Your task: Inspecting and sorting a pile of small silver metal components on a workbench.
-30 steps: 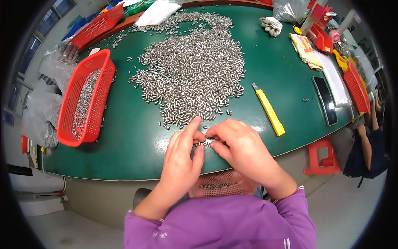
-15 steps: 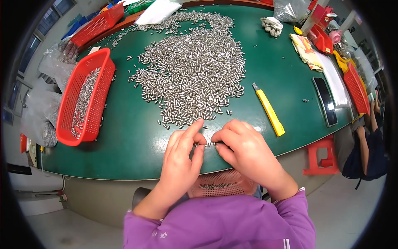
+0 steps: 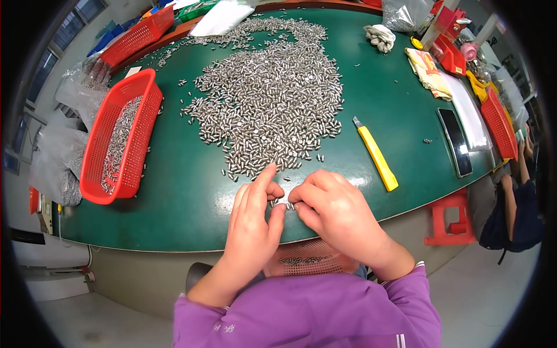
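A broad pile of small silvery metal pins (image 3: 272, 98) with rounded ends lies on the green table. In front of its near edge, a short row of the same pins (image 3: 283, 203) sits between my two hands. My left hand (image 3: 253, 217) rests beside the row, forefinger stretched toward the pile, thumb and curled fingers apart around the row's left end. From the other side, my right hand (image 3: 339, 209) has thumb and forefinger pinched at the row's right end, on a metal pin partly hidden by the fingertips.
At the left stands a red perforated basket (image 3: 90, 168) partly filled with pins. A yellow utility knife (image 3: 377, 156) with its blade out and a phone (image 3: 454, 142) lie to the right. Below the table edge, a pink basket (image 3: 278, 269) holds more pins. A person's arm (image 3: 510, 203) shows far right.
My right hand has shifted slightly left, closer to my left hand. The left thumb and curled fingers have parted a little.
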Action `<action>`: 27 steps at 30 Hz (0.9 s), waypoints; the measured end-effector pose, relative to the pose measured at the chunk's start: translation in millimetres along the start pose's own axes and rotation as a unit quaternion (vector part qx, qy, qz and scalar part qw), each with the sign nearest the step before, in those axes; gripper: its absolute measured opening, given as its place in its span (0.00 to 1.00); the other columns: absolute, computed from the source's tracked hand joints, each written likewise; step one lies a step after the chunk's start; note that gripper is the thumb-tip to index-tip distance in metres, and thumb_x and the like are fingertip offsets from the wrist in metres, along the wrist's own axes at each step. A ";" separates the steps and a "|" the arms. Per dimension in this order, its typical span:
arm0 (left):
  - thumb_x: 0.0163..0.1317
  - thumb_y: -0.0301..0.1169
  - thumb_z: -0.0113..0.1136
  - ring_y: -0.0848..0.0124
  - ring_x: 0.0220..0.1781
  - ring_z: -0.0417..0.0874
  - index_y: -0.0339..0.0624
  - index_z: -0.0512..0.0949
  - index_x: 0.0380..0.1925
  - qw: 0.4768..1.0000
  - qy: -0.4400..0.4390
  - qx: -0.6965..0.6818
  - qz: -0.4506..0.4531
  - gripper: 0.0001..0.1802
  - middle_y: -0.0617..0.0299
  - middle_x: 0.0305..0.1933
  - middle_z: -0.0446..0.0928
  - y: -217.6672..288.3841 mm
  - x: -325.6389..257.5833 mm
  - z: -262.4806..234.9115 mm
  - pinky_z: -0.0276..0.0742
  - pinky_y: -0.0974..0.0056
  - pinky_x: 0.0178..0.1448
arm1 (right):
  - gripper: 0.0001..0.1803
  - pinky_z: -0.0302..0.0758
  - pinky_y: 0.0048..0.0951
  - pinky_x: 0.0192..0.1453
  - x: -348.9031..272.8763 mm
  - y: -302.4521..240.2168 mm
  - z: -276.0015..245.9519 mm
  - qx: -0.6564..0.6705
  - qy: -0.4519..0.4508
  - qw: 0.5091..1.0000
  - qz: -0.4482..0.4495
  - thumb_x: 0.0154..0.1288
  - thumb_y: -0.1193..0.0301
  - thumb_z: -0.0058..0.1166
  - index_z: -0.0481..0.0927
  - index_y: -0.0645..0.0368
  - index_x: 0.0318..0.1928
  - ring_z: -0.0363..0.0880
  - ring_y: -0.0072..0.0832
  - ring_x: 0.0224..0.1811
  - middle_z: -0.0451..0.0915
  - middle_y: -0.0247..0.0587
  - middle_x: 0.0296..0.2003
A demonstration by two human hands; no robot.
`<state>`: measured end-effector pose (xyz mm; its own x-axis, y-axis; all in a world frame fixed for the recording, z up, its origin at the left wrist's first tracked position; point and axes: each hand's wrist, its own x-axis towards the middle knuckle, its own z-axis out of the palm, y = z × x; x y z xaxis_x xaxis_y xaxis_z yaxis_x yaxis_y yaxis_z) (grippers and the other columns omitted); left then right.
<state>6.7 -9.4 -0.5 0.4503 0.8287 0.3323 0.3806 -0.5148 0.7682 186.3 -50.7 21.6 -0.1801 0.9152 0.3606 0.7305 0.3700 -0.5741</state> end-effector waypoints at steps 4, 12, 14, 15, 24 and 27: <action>0.58 0.14 0.62 0.59 0.48 0.78 0.35 0.66 0.70 1.000 -0.004 0.019 0.013 0.37 0.55 0.44 0.78 0.6 0.0 -1.6 0.76 0.56 0.56 | 0.09 0.76 0.42 0.45 1.1 -2.0 -3.0 0.008 0.006 1.000 -0.007 0.59 0.79 0.61 0.79 0.59 0.41 0.76 0.45 0.41 0.74 0.45 0.37; 0.57 0.13 0.61 0.59 0.47 0.78 0.34 0.66 0.70 0.999 -0.019 0.025 0.010 0.38 0.55 0.44 0.78 2.6 -2.9 -5.5 0.76 0.55 0.54 | 0.10 0.76 0.42 0.45 -0.6 -0.9 -3.7 0.003 -0.013 1.000 0.002 0.59 0.79 0.61 0.80 0.59 0.42 0.77 0.45 0.42 0.74 0.45 0.37; 0.57 0.13 0.61 0.59 0.47 0.78 0.34 0.66 0.70 0.999 -0.023 0.027 0.011 0.38 0.55 0.44 0.78 2.9 -4.5 -7.1 0.76 0.55 0.54 | 0.09 0.76 0.42 0.44 -1.5 1.3 -3.3 0.017 -0.009 1.000 0.001 0.59 0.79 0.61 0.80 0.59 0.42 0.77 0.45 0.41 0.75 0.44 0.37; 0.57 0.13 0.61 0.59 0.46 0.79 0.34 0.66 0.70 0.999 -0.027 0.022 0.011 0.38 0.55 0.44 0.78 3.5 -5.1 -7.8 0.76 0.55 0.54 | 0.09 0.76 0.43 0.44 -1.7 2.0 -2.8 0.030 -0.005 1.000 0.000 0.59 0.79 0.61 0.81 0.59 0.41 0.77 0.45 0.41 0.75 0.44 0.37; 0.57 0.12 0.61 0.59 0.48 0.81 0.35 0.64 0.73 0.999 -0.035 -0.004 0.003 0.41 0.54 0.46 0.78 4.8 -5.1 -9.4 0.79 0.56 0.54 | 0.07 0.76 0.44 0.44 0.9 3.2 1.0 0.021 0.023 1.000 0.000 0.62 0.78 0.61 0.81 0.60 0.41 0.77 0.47 0.40 0.77 0.45 0.35; 0.57 0.11 0.61 0.63 0.48 0.81 0.36 0.63 0.74 0.999 -0.042 -0.010 0.003 0.42 0.55 0.46 0.79 3.2 -5.8 -12.5 0.79 0.59 0.54 | 0.07 0.76 0.44 0.44 -1.5 2.3 -0.7 0.004 0.015 1.000 0.015 0.62 0.77 0.62 0.80 0.60 0.40 0.77 0.46 0.39 0.76 0.45 0.34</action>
<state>-4.8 -13.1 6.9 0.5187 0.8041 0.2904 0.3615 -0.5141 0.7778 188.7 -51.3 20.3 -0.1373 0.9208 0.3651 0.7297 0.3433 -0.5913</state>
